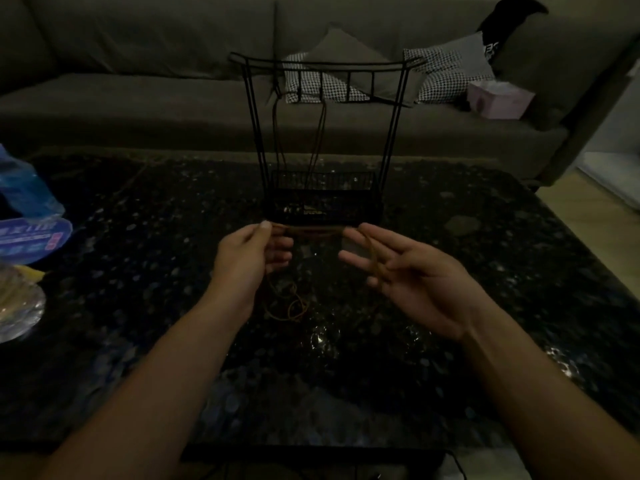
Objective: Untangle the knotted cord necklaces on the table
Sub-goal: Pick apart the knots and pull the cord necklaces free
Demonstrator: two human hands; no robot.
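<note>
Dim room: dark speckled table [485,237] before a grey sofa [138,98]. Left hand [247,258] pinches a brown cord [311,232] stretched to the open-fingered right hand [412,271], draped across its fingers, before a wire stand [323,133].

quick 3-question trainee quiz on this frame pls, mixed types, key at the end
1. True or false: the brown cord is stretched between the left hand and the right hand.
2. Where does the slack of the cord lie? A) on the sofa B) coiled on the table below the left hand C) inside the pink box
3. Fill in: behind the hands stands a black wire ____ with cords hanging from its top bar.

Key: 1 true; 2 B; 3 stand
</note>
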